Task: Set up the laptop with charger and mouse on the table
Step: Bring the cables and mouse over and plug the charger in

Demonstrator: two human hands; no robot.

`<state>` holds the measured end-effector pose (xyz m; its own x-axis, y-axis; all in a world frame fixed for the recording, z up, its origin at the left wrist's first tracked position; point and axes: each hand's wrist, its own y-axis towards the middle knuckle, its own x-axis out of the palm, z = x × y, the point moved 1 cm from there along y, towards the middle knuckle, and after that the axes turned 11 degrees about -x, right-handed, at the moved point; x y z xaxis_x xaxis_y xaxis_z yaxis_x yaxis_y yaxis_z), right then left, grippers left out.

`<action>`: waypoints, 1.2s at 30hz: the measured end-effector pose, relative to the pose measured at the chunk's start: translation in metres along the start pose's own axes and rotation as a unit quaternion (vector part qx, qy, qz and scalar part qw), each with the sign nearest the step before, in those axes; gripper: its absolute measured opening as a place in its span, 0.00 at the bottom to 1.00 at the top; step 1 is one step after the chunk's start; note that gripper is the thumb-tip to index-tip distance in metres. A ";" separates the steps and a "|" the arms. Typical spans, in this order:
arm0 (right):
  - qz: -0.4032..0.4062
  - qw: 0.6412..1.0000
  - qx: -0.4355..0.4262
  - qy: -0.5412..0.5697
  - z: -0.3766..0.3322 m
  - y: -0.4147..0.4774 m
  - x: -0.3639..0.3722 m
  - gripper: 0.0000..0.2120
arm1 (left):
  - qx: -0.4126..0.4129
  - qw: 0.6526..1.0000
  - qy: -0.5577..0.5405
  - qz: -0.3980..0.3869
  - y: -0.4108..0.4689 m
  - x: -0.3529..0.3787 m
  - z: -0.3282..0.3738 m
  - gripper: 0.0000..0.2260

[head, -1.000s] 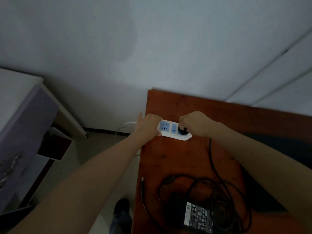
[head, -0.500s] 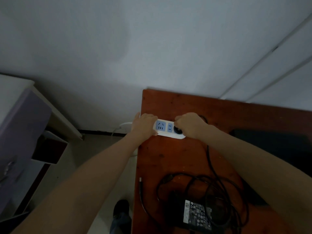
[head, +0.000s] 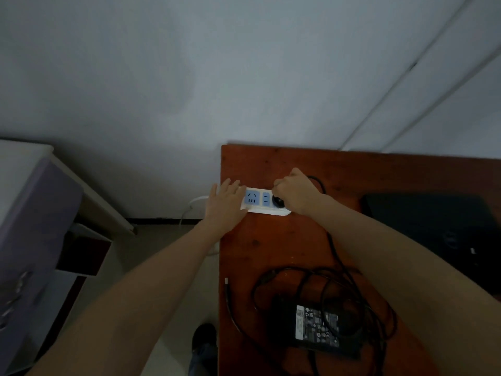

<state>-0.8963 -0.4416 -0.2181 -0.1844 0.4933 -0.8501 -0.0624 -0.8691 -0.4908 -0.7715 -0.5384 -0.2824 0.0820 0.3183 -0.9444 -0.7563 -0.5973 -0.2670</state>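
A white power strip (head: 260, 199) with blue sockets lies near the far left corner of the red-brown table (head: 273, 240). My left hand (head: 225, 204) rests flat on its left end, fingers straight. My right hand (head: 296, 195) grips the black charger plug (head: 278, 202), which sits in the strip's right socket. The plug's black cable (head: 334, 251) runs back to the charger brick (head: 317, 327), which lies among coiled cable near the front. A closed black laptop (head: 436, 226) lies at the right.
A purple and white cabinet (head: 32, 229) stands on the left across a strip of floor. The strip's white cord (head: 189, 207) hangs off the table's left edge. The wall is right behind the table. My shoe (head: 203, 337) shows on the floor.
The left hand's fingers have flattened out over the strip's left end. The right hand stays on the plug in the right socket. The view has shifted slightly.
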 end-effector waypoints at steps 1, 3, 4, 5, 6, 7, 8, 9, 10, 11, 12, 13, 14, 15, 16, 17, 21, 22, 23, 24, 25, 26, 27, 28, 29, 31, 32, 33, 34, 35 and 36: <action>-0.002 1.000 0.008 -0.007 -0.001 -0.001 0.001 0.09 | 0.001 1.000 -0.015 0.028 -0.011 0.003 0.000 0.26; -0.013 1.000 0.021 -0.006 -0.001 -0.006 0.004 0.11 | 0.002 0.996 -0.060 0.070 -0.036 0.010 -0.001 0.24; -0.012 0.999 0.028 0.017 -0.001 -0.012 0.004 0.15 | 0.002 0.995 -0.076 0.071 -0.048 0.013 -0.002 0.24; 0.006 0.998 0.044 0.052 -0.001 -0.019 0.007 0.20 | 0.006 0.994 -0.089 0.068 -0.059 0.014 -0.003 0.23; 0.051 0.992 0.070 0.094 -0.003 -0.031 0.011 0.24 | 0.010 0.993 -0.099 0.063 -0.069 0.017 -0.004 0.22; 0.130 0.977 0.101 0.133 -0.006 -0.045 0.016 0.25 | 0.016 0.992 -0.110 0.063 -0.077 0.021 -0.006 0.21; 0.220 0.953 0.134 0.161 -0.010 -0.063 0.023 0.25 | 0.027 0.990 -0.120 0.071 -0.086 0.023 -0.007 0.19; 0.278 0.928 0.170 0.181 -0.016 -0.084 0.030 0.24 | 0.047 0.986 -0.127 0.094 -0.095 0.025 -0.006 0.18; 0.313 0.905 0.204 0.204 -0.022 -0.105 0.041 0.23 | 0.069 0.982 -0.137 0.113 -0.102 0.027 -0.006 0.17; 0.316 0.889 0.236 0.231 -0.031 -0.126 0.053 0.22 | 0.089 0.978 -0.148 0.120 -0.109 0.032 -0.006 0.17; 0.298 0.879 0.269 0.257 -0.041 -0.147 0.066 0.21 | 0.104 0.975 -0.158 0.120 -0.116 0.035 -0.005 0.17; 0.267 0.872 0.295 0.284 -0.054 -0.166 0.076 0.21 | 0.118 0.974 -0.162 0.109 -0.122 0.038 -0.003 0.16; 0.235 0.867 0.319 0.303 -0.067 -0.185 0.088 0.21 | 0.130 0.973 -0.159 0.102 -0.127 0.041 0.000 0.15; 0.212 0.861 0.338 0.316 -0.079 -0.201 0.100 0.22 | 0.141 0.973 -0.156 0.096 -0.130 0.043 0.004 0.15; 0.193 0.853 0.358 0.329 -0.090 -0.215 0.112 0.23 | 0.149 0.973 -0.152 0.088 -0.131 0.047 0.008 0.15; 0.173 0.840 0.378 0.347 -0.101 -0.227 0.122 0.24 | 0.152 0.974 -0.152 0.078 -0.131 0.049 0.011 0.16; 0.117 0.803 0.416 0.410 -0.136 -0.257 0.153 0.41 | 0.153 0.975 -0.150 0.054 -0.140 0.054 0.021 0.18; 0.109 0.808 0.407 0.413 -0.143 -0.260 0.158 0.49 | 0.158 0.974 -0.150 0.061 -0.145 0.056 0.021 0.17; 0.103 0.814 0.394 0.415 -0.148 -0.262 0.161 0.52 | 0.160 0.972 -0.158 0.070 -0.151 0.057 0.021 0.17; 0.102 0.819 0.381 0.416 -0.153 -0.263 0.164 0.52 | 0.161 0.969 -0.168 0.081 -0.157 0.060 0.020 0.16; 0.104 0.824 0.370 0.417 -0.155 -0.262 0.166 0.50 | 0.161 0.967 -0.175 0.095 -0.165 0.061 0.019 0.15; 0.107 0.827 0.360 0.418 -0.156 -0.261 0.169 0.47 | 0.161 0.964 -0.178 0.113 -0.172 0.063 0.018 0.15; 0.110 0.832 0.353 0.415 -0.157 -0.260 0.172 0.44 | 0.159 0.963 -0.175 0.127 -0.180 0.065 0.017 0.14; 0.115 0.837 0.347 0.408 -0.156 -0.258 0.176 0.42 | 0.155 0.963 -0.171 0.141 -0.187 0.069 0.016 0.13; 0.117 0.841 0.342 0.402 -0.155 -0.258 0.179 0.40 | 0.145 0.965 -0.166 0.143 -0.196 0.072 0.015 0.13; 0.122 0.850 0.330 0.393 -0.153 -0.258 0.185 0.39 | 0.125 0.973 -0.145 0.128 -0.211 0.080 0.014 0.12; 0.122 0.854 0.325 0.388 -0.152 -0.259 0.188 0.38 | 0.114 0.980 -0.122 0.112 -0.219 0.085 0.013 0.11; 0.121 0.859 0.320 0.382 -0.152 -0.262 0.192 0.37 | 0.101 0.986 -0.093 0.093 -0.227 0.091 0.014 0.11; 0.122 0.864 0.313 0.375 -0.152 -0.264 0.195 0.37 | 0.089 0.991 -0.066 0.081 -0.234 0.099 0.015 0.12; 0.125 0.870 0.306 0.367 -0.151 -0.266 0.198 0.36 | 0.078 0.993 -0.047 0.069 -0.240 0.106 0.017 0.13; 0.129 0.874 0.300 0.360 -0.150 -0.268 0.200 0.36 | 0.058 0.996 -0.037 0.053 -0.246 0.110 0.020 0.13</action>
<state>-0.7697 -0.1047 -0.2854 0.3827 -0.0147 -0.9238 -0.6531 -0.7115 -0.2592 -0.5896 -0.3419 -0.3168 -0.0478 0.3144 -0.9481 -0.8280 -0.5434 -0.1385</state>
